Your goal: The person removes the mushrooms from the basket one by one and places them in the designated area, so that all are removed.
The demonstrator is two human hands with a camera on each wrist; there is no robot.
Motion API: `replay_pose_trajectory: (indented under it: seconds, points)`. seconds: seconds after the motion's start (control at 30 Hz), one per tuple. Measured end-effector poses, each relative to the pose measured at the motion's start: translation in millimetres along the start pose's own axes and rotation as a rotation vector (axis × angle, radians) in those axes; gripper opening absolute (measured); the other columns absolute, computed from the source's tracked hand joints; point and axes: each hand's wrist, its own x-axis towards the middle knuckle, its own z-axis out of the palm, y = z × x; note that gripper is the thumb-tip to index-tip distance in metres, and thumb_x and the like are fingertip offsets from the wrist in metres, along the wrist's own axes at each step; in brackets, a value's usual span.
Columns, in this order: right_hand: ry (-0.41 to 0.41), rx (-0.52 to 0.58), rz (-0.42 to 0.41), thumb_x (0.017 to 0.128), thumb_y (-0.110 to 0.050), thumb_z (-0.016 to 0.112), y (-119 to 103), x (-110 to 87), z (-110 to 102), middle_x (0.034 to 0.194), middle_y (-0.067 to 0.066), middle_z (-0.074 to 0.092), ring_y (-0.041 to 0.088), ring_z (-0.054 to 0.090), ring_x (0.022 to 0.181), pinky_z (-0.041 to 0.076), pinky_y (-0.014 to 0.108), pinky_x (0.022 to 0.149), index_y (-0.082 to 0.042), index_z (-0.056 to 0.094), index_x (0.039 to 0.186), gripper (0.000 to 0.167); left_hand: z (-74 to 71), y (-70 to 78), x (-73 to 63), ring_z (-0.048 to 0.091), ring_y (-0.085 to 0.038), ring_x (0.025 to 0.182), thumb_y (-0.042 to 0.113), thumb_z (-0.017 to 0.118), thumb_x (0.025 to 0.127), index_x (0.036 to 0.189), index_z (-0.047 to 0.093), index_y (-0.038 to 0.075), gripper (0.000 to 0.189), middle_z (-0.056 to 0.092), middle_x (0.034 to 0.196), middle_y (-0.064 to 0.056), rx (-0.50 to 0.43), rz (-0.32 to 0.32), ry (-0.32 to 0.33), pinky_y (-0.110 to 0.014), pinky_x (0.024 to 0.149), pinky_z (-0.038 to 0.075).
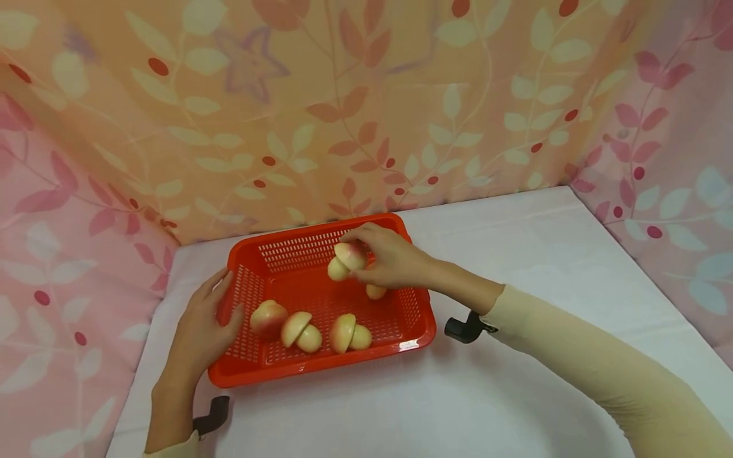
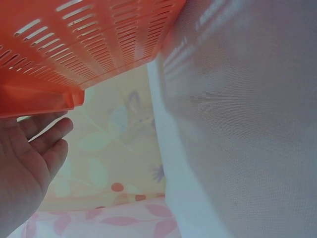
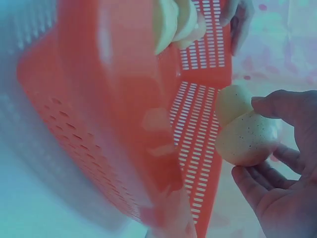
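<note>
My right hand (image 1: 392,257) pinches a toy mushroom (image 1: 350,256) between thumb and fingers, above the back right part of the red plastic basket (image 1: 306,367). This mushroom (image 3: 247,141) has a pale cap blushed pink, with dark specks in the right wrist view. Below that hand another mushroom (image 1: 376,291) is partly hidden. Three more lie along the basket's front: a pink-blushed one (image 1: 268,318), a middle one (image 1: 300,332) and a right one (image 1: 349,333). At the basket's left rim is my left hand (image 1: 197,327), its fingers loosely extended; in the left wrist view they (image 2: 52,136) are beside the rim.
The basket stands on a table with a white cloth (image 1: 515,248). Floral curtains (image 1: 355,108) rise behind and on both sides. A black wrist-mounted piece (image 1: 466,327) sticks out near the right sleeve, and a similar black piece (image 1: 214,413) near the left wrist.
</note>
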Motion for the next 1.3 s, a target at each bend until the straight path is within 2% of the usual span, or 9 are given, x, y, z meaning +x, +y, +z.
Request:
replay_pose_trajectory:
  seconds: [0.23, 0.33, 0.57, 0.8, 1.07, 1.3]
  points:
    - [0.041, 0.089, 0.013, 0.09, -0.021, 0.08, 9, -12.5, -3, 0.139, 0.006, 0.065, 0.023, 0.064, 0.128, 0.056, 0.044, 0.112, -0.007, 0.06, 0.143, 0.058, 4.0, 1.2, 3.1, 0.04, -0.049, 0.15, 0.019, 0.066, 0.097, 0.162, 0.041, 0.005, 0.071, 0.04, 0.168, -0.019, -0.006, 0.011, 0.003, -0.078, 0.111, 0.041]
    - [0.065, 0.101, -0.004, 0.091, -0.021, 0.081, 14, -20.4, -4, 0.141, 0.007, 0.064, 0.024, 0.065, 0.131, 0.055, 0.045, 0.114, -0.007, 0.059, 0.145, 0.061, 6.1, 2.6, 3.1, 0.04, -0.049, 0.15, 0.018, 0.066, 0.097, 0.161, 0.042, 0.004, 0.07, 0.041, 0.168, -0.019, -0.009, 0.012, 0.002, -0.077, 0.113, 0.04]
    - [0.116, 0.139, -0.061, 0.091, -0.019, 0.08, 22, -32.3, -4, 0.14, 0.007, 0.067, 0.025, 0.064, 0.133, 0.052, 0.046, 0.117, -0.006, 0.06, 0.142, 0.056, 6.3, 4.3, 2.8, 0.039, -0.049, 0.151, 0.019, 0.067, 0.097, 0.163, 0.04, 0.006, 0.073, 0.04, 0.168, -0.018, -0.003, 0.001, -0.01, -0.077, 0.113, 0.041]
    - [0.161, 0.161, -0.037, 0.088, -0.016, 0.086, 28, -41.8, -5, 0.139, 0.009, 0.066, 0.025, 0.067, 0.128, 0.058, 0.042, 0.11, -0.005, 0.061, 0.141, 0.06, 4.8, 3.8, 2.6, 0.039, -0.049, 0.151, 0.02, 0.067, 0.096, 0.163, 0.04, 0.007, 0.073, 0.04, 0.169, -0.018, 0.001, -0.006, -0.015, -0.078, 0.112, 0.04]
    - [0.2, 0.219, -0.015, 0.087, -0.019, 0.087, 29, -49.2, -13, 0.137, 0.008, 0.066, 0.025, 0.067, 0.126, 0.059, 0.048, 0.109, -0.007, 0.062, 0.14, 0.06, 2.6, 4.0, 2.1, 0.039, -0.049, 0.151, 0.019, 0.066, 0.097, 0.163, 0.04, 0.006, 0.072, 0.04, 0.169, -0.019, 0.004, -0.009, -0.012, -0.078, 0.112, 0.04]
    - [0.224, 0.254, 0.0, 0.086, -0.019, 0.088, 31, -55.2, -14, 0.134, 0.006, 0.065, 0.024, 0.068, 0.121, 0.061, 0.046, 0.106, -0.009, 0.063, 0.139, 0.06, -1.6, 3.7, 1.2, 0.04, -0.049, 0.15, 0.02, 0.065, 0.097, 0.162, 0.041, 0.006, 0.07, 0.041, 0.168, -0.019, 0.003, -0.014, -0.002, -0.079, 0.111, 0.041]
